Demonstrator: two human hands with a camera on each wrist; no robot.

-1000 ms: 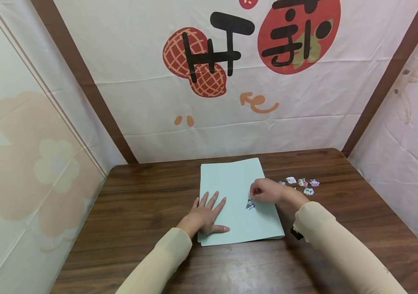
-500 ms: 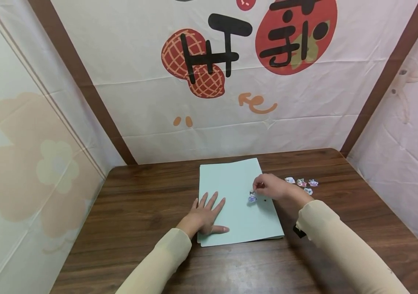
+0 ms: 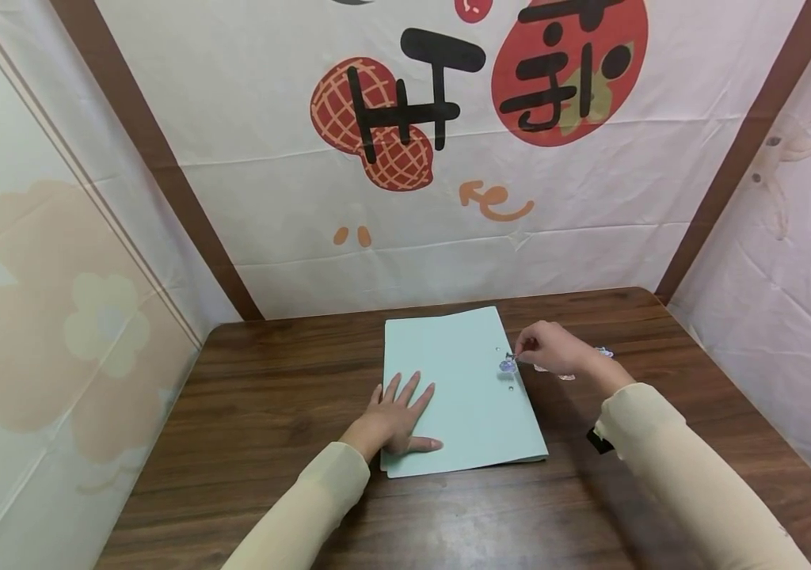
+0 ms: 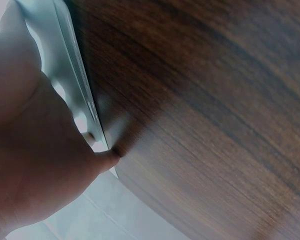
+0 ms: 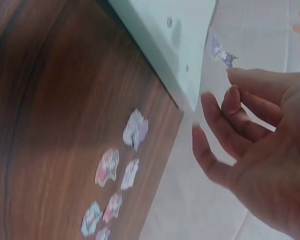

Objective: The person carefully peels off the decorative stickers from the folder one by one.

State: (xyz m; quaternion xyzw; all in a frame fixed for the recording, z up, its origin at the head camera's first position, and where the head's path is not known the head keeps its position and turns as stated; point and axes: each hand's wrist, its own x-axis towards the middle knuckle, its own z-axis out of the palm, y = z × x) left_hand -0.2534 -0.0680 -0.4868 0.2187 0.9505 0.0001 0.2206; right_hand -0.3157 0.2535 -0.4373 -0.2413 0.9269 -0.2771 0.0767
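A pale mint-green folder (image 3: 462, 427) lies on the wooden table. My left hand (image 3: 394, 421) rests on its left side with the fingers spread; in the left wrist view one finger (image 4: 109, 159) reaches past the folder's edge. Over the folder's right edge, my right hand (image 3: 551, 348) pinches a small purple-and-white cartoon sticker (image 3: 508, 366). The right wrist view shows that sticker (image 5: 222, 54) hanging from the fingertips, apart from the folder (image 5: 160, 40). Two small holes show near the folder's right side.
Several more cartoon stickers (image 5: 107, 167) lie on the table (image 5: 50, 140) right of the folder, partly hidden by the right hand in the head view. A printed cloth (image 3: 377, 277) hangs behind the table, and others flank it.
My right hand has moved right and away from me, carrying the sticker from over the folder's middle to its right edge. The left hand stays in place.
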